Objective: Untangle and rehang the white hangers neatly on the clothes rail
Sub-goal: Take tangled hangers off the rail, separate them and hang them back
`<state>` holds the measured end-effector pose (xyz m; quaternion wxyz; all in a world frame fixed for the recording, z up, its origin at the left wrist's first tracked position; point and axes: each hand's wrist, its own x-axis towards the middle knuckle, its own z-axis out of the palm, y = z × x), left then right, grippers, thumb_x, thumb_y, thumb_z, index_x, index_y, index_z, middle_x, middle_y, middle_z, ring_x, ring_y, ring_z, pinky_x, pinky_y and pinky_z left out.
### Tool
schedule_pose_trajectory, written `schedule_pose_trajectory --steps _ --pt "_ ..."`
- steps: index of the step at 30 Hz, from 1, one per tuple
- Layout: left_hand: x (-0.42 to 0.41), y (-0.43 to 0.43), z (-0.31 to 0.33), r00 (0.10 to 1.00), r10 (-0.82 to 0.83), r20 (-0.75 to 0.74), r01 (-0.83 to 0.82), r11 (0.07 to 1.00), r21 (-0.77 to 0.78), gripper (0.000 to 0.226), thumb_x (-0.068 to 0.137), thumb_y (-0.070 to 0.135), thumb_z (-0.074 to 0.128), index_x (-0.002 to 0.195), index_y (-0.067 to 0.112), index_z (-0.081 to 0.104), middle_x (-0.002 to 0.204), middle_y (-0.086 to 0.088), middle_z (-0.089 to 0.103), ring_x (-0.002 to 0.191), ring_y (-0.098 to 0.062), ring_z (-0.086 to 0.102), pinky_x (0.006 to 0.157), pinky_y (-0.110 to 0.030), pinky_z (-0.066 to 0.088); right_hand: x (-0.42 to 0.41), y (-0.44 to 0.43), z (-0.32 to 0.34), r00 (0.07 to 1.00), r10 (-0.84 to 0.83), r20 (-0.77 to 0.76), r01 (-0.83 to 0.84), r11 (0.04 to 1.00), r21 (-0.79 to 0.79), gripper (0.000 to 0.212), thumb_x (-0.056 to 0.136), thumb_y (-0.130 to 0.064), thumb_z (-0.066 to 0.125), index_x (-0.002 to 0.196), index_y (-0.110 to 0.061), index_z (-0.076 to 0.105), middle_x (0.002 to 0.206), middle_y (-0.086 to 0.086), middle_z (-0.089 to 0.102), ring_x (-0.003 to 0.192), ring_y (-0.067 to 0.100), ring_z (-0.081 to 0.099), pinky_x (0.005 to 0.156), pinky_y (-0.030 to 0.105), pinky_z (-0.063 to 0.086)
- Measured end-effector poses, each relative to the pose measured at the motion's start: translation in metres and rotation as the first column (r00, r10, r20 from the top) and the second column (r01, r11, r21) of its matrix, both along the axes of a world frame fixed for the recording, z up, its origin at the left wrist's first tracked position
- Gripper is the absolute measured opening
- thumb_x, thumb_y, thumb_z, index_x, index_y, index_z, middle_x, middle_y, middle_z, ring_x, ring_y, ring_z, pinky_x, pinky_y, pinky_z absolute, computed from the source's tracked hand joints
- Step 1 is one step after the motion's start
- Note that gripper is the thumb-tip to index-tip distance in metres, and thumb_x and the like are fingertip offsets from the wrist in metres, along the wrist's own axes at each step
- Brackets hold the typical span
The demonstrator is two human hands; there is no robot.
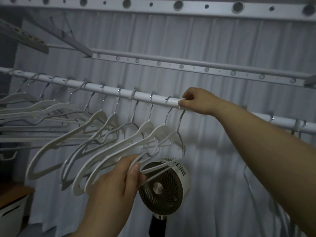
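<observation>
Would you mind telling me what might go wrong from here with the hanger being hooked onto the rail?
1. The right hand pinches the hook of the thin hanger at the clothes rail; if not fully over, it may slip and drop towards the fan below.
2. The left hand holds that hanger's lower bar against the neighbouring white hangers, so they may tangle.

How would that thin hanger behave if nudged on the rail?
Probably light: the left hand pinches the thin hanger with fingertips. Likely springy, given its slim frame. It would probably swing from its one hook on the rail.
</observation>
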<state>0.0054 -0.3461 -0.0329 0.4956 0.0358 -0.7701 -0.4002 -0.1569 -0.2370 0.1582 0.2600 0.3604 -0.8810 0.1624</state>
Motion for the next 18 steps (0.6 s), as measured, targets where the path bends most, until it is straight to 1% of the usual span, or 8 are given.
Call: schedule_pose_trajectory --steps 3,6,8,10,12,14,16,18 --pt "0.001 0.002 -0.002 1.000 -0.004 0.006 0.004 1.000 -0.007 0.030 0.063 0.063 0.019 0.083 0.080 0.034 0.073 0.045 0.058 0.076 0.016 0.059 0.061 -0.018 0.049 0.000 0.001 -0.002 1.000 0.002 -0.002 -0.002 1.000 -0.003 0.039 0.088 -0.032 0.053 0.121 -0.011 0.051 0.124 0.009 0.056 0.095 0.018 0.048 0.078 0.025 0.035" --pt "0.004 0.003 -0.001 1.000 -0.011 0.026 0.011 1.000 0.000 0.030 0.062 0.064 0.023 0.085 0.078 0.036 0.080 0.047 0.055 0.083 0.014 0.057 0.063 -0.015 0.047 0.002 0.002 -0.003 1.000 0.011 0.016 -0.011 1.000 -0.009 0.047 0.089 -0.034 0.053 0.129 -0.011 0.045 0.132 0.009 0.052 0.114 0.023 0.051 0.087 0.026 0.037" --pt "0.007 0.005 0.001 0.999 0.030 0.037 -0.030 1.000 0.000 0.020 0.068 0.064 0.037 0.083 0.067 0.048 0.077 0.041 0.060 0.081 0.009 0.060 0.064 -0.011 0.044 0.004 0.004 -0.002 1.000 0.022 0.020 -0.021 0.999 -0.028 0.053 0.089 -0.037 0.053 0.133 -0.011 0.041 0.135 0.008 0.050 0.121 0.023 0.049 0.094 0.026 0.036" --pt "0.010 0.006 0.001 0.995 0.096 0.019 -0.095 0.995 -0.017 0.020 0.079 0.058 0.050 0.098 0.051 0.054 0.065 0.033 0.060 0.075 0.000 0.062 0.067 -0.012 0.041 0.006 0.009 0.001 1.000 0.015 -0.007 -0.016 0.998 -0.053 0.054 0.088 -0.039 0.053 0.133 -0.012 0.041 0.133 0.007 0.051 0.122 0.022 0.048 0.098 0.027 0.036" --pt "0.013 0.005 0.004 0.977 0.206 -0.049 -0.211 0.961 -0.180 0.042 0.083 0.055 0.044 0.112 0.029 0.058 0.093 0.031 0.052 0.091 -0.002 0.055 0.079 -0.023 0.042 0.007 0.020 0.004 0.999 -0.006 -0.037 0.004 0.998 -0.066 0.053 0.088 -0.040 0.053 0.132 -0.013 0.043 0.133 0.007 0.052 0.122 0.023 0.049 0.100 0.029 0.036" --pt "0.019 0.008 0.010 0.936 0.314 -0.157 -0.349 0.877 -0.329 0.047 0.077 0.047 0.041 0.112 0.019 0.058 0.106 0.008 0.060 0.103 -0.013 0.050 0.086 -0.030 0.040 0.007 0.037 0.007 0.998 -0.041 -0.057 0.037 0.997 -0.065 0.051 0.088 -0.040 0.052 0.131 -0.013 0.045 0.133 0.007 0.052 0.122 0.024 0.049 0.101 0.031 0.036" --pt "0.022 0.016 0.016 0.927 0.297 -0.227 -0.363 0.862 -0.354 0.041 0.077 0.040 0.043 0.106 0.016 0.059 0.108 0.000 0.059 0.106 -0.017 0.044 0.092 -0.024 0.035 0.006 0.057 0.009 0.994 -0.084 -0.071 0.080 0.995 -0.060 0.048 0.088 -0.037 0.052 0.128 -0.012 0.048 0.133 0.008 0.053 0.121 0.024 0.050 0.100 0.032 0.037" --pt "0.022 0.031 0.021 0.951 0.184 -0.249 -0.270 0.887 -0.376 0.036 0.077 0.036 0.045 0.098 0.015 0.066 0.102 0.009 0.055 0.102 -0.012 0.046 0.092 -0.015 0.028 0.004 0.079 0.009 0.988 -0.132 -0.081 0.127 0.990 -0.063 0.043 0.088 -0.034 0.054 0.125 -0.011 0.052 0.132 0.009 0.054 0.119 0.026 0.051 0.100 0.032 0.037"
